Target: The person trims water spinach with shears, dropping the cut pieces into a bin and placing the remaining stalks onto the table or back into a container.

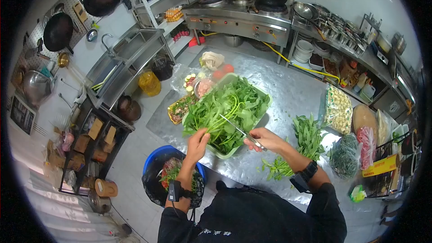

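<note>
My left hand (197, 144) is closed round the stems of leafy greens (234, 103), at the near left side of a pale green basin (268, 108) heaped with them. In my right hand (266, 139) is a knife (235, 125), its thin blade pointing up and left over the greens near the stems. The cut edge, if it touches a stem, is too small to tell. Right of the basin lie a bunch of long-leaf greens (308, 136) and a smaller pile of cut stems (278, 168), both on the metal table (288, 94).
Below the table's left edge stands a blue bin (153, 157) lined with a black bag, holding scraps. A tray of chopped food (176, 110), a bowl of pink meat (204, 87) and tomatoes (228, 68) sit beyond the basin. Bagged foods (338, 110) line the table's right side.
</note>
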Action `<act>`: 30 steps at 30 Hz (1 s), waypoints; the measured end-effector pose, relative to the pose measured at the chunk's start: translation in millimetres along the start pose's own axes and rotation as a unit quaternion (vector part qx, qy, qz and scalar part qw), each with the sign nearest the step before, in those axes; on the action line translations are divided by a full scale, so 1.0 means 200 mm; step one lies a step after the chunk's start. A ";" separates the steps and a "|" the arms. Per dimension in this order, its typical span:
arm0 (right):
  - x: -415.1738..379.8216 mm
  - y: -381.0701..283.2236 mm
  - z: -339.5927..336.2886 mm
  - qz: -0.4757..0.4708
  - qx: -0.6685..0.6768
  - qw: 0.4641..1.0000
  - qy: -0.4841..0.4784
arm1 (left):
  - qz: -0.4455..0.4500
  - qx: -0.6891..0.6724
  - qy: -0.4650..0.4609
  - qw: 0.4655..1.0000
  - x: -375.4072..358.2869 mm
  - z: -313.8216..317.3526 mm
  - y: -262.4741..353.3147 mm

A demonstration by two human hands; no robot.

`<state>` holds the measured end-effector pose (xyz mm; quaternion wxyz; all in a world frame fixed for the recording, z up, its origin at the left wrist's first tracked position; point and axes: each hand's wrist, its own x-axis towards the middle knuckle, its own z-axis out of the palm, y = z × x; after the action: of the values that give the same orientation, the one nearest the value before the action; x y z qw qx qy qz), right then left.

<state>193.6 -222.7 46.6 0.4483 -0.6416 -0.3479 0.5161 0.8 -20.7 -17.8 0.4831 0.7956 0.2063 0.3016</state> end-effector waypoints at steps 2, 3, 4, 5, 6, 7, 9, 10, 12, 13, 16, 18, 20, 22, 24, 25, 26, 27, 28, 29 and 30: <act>0.01 0.00 0.01 0.001 0.016 1.000 0.019 | -0.021 -0.014 -0.013 1.000 0.01 0.00 0.03; 0.01 0.01 0.02 0.002 0.023 0.999 0.028 | -0.042 -0.013 -0.018 0.999 0.01 -0.01 0.05; 0.01 0.01 0.02 0.004 0.032 0.999 0.043 | -0.063 -0.012 -0.023 0.998 0.01 -0.01 0.07; 0.01 0.02 0.03 0.005 0.039 0.998 0.058 | -0.071 -0.018 -0.022 0.997 0.01 -0.01 0.06; 0.02 0.02 0.04 0.006 0.045 0.996 0.071 | -0.079 -0.023 -0.019 0.996 0.01 -0.01 0.06; 0.02 0.02 0.04 0.005 0.050 0.996 0.074 | -0.086 -0.028 -0.017 0.996 0.01 -0.01 0.05; 0.03 0.03 0.05 0.004 0.060 0.995 0.080 | -0.084 -0.027 -0.010 0.996 0.01 -0.01 0.03; 0.03 0.04 0.05 -0.003 0.068 0.994 0.082 | -0.083 -0.025 -0.008 0.996 0.01 -0.01 0.03; 0.05 0.06 0.04 -0.017 0.086 0.992 0.088 | -0.073 -0.023 -0.004 0.997 0.02 -0.02 0.00; 0.05 0.06 0.04 -0.016 0.079 0.992 0.095 | -0.069 -0.021 -0.003 0.997 0.01 -0.01 -0.01; 0.03 0.03 0.05 -0.010 0.075 0.990 0.118 | -0.059 -0.006 0.025 0.998 0.02 -0.01 -0.02; 0.02 0.00 0.05 -0.009 0.096 0.986 0.137 | -0.053 0.009 0.033 0.998 0.03 0.00 0.01; -0.01 -0.01 0.06 -0.037 0.065 0.989 0.125 | -0.036 0.035 0.045 0.998 0.05 0.00 0.04; -0.04 -0.03 0.07 -0.044 0.052 0.995 0.078 | -0.011 0.074 0.053 0.996 0.05 0.00 0.04; -0.07 -0.05 0.11 -0.033 0.062 0.998 0.004 | 0.003 0.104 0.053 0.993 0.06 0.01 0.08; -0.07 -0.06 0.12 -0.017 0.060 0.998 -0.012 | 0.014 0.117 0.052 0.992 0.07 0.01 0.09; -0.07 -0.08 0.14 -0.001 0.057 0.998 -0.028 | 0.030 0.122 0.055 0.991 0.07 0.02 0.10; -0.07 -0.08 0.15 0.015 0.055 0.997 -0.045 | 0.045 0.128 0.058 0.989 0.08 0.03 0.11; -0.05 -0.06 0.16 0.024 0.047 0.998 -0.043 | 0.060 0.134 0.063 0.987 0.07 0.04 0.11; -0.04 -0.03 0.16 0.027 0.051 0.997 -0.041 | 0.060 0.140 0.060 0.987 0.07 0.04 0.12; -0.02 0.00 0.16 0.029 0.055 0.997 -0.040 | 0.060 0.146 0.059 0.986 0.07 0.04 0.13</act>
<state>160.5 -219.5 46.5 0.4530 -0.6050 -0.3178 0.5725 17.9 -28.4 6.4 0.3298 0.8494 0.2285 0.3429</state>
